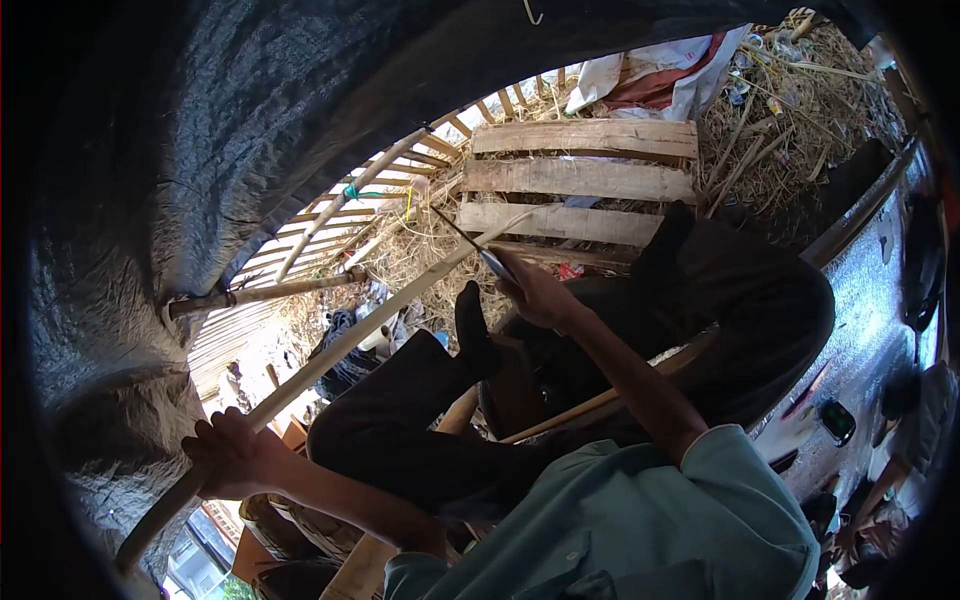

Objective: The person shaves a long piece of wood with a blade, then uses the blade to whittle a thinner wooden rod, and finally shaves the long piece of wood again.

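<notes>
A long pale wooden pole (350, 340) runs diagonally from the lower left up to the wooden slats. Its lower part is darker. My left hand (235, 455) is wrapped round this pole near its lower end. In my right hand (538, 290) is the handle of a long, thin-bladed knife (458, 228). The blade points up and left, close beside the far part of the pole. Whether the blade touches the wood cannot be made out.
Beyond my feet lies a slatted wooden pallet (580, 178) on straw (780, 130). White and red sacking (660, 80) is behind it. Bamboo fencing curves at left under a dark tarp (270, 120). Another person (915, 440) is at the far right, near a phone (837, 422).
</notes>
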Demonstrator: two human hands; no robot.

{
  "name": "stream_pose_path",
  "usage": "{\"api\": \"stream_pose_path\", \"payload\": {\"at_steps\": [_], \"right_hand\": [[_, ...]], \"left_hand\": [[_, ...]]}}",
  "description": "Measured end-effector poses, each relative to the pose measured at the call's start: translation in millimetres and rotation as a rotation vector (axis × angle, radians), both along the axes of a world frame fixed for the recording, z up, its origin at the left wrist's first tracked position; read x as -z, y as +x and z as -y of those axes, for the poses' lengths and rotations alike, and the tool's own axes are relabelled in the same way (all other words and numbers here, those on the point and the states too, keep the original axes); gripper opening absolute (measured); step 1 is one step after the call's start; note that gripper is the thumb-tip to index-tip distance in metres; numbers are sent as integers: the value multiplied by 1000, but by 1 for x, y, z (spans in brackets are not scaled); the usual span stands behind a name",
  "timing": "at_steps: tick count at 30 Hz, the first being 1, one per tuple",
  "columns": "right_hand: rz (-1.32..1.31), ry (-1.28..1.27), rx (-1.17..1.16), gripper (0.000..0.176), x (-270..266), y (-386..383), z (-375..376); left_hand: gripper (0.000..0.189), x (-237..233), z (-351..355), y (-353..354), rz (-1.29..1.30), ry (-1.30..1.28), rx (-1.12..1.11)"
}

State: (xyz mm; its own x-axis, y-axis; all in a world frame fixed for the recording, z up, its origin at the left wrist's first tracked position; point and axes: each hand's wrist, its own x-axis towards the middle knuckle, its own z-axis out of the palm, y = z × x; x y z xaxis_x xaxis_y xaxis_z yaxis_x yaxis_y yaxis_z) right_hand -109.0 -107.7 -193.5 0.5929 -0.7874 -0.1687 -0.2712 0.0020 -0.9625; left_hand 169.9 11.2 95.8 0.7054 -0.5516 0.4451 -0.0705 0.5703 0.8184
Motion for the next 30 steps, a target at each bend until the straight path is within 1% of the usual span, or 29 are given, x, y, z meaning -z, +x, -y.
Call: {"api": "stream_pose_path", "payload": {"at_steps": [1,3,4,5,6,7,8,9,10,11,13,14,16,19,20,22,23,24,25,27,28,30], "right_hand": [[-19,-32,-28,45,6,8,0],[-24,-45,-56,42,17,20,1],[-31,-46,-75,41,25,23,0],[-132,-3,-96,39,49,24,0],[-236,47,-130,37,89,21,-7],[-410,73,1,33,148,15,-14],[-574,76,150,30,193,8,-2],[-620,19,64,29,188,-7,19],[-665,-18,-24,28,170,-16,27],[-658,-52,16,29,155,-15,29],[-660,-139,51,30,132,-14,27],[-541,-117,37,30,129,-8,27],[-294,-58,13,31,119,8,17],[-184,-256,-142,32,95,22,21],[-192,-260,-95,32,108,19,20],[-208,-270,-7,33,162,3,13],[-502,-115,29,34,187,-13,7],[-787,28,76,35,185,-21,22],[-770,26,77,35,185,-16,34],[-761,55,31,37,182,-21,28],[-719,29,21,37,180,-26,27],[-611,-18,41,37,173,-13,24]], "left_hand": [[38,-3,9,-9,-33,-9,-19],[37,-12,23,-31,-41,100,-266],[37,-12,27,-30,-32,73,-217],[37,-11,27,-30,-28,50,-177],[36,-11,21,-33,-28,35,-147],[37,-9,25,-37,-8,89,-279],[38,-5,19,-23,-43,49,-207],[38,-2,0,-1,-75,16,-139],[39,-6,6,-10,-49,63,-192],[39,-10,10,-19,-24,111,-245],[39,-11,13,-26,-38,107,-267],[39,-10,16,-27,-37,89,-256],[39,-3,-2,1,56,65,-142],[38,0,-6,8,77,56,-209],[37,-1,-6,6,88,68,-234],[37,-2,-4,-3,43,53,-175],[37,-3,2,-9,-10,23,-80],[36,-2,9,-15,-59,-28,18],[37,-3,16,-17,-40,-4,-14],[38,-7,16,-23,-27,93,-111],[37,-5,13,-27,-33,93,-156],[37,-7,19,-25,-20,83,-206]]}}
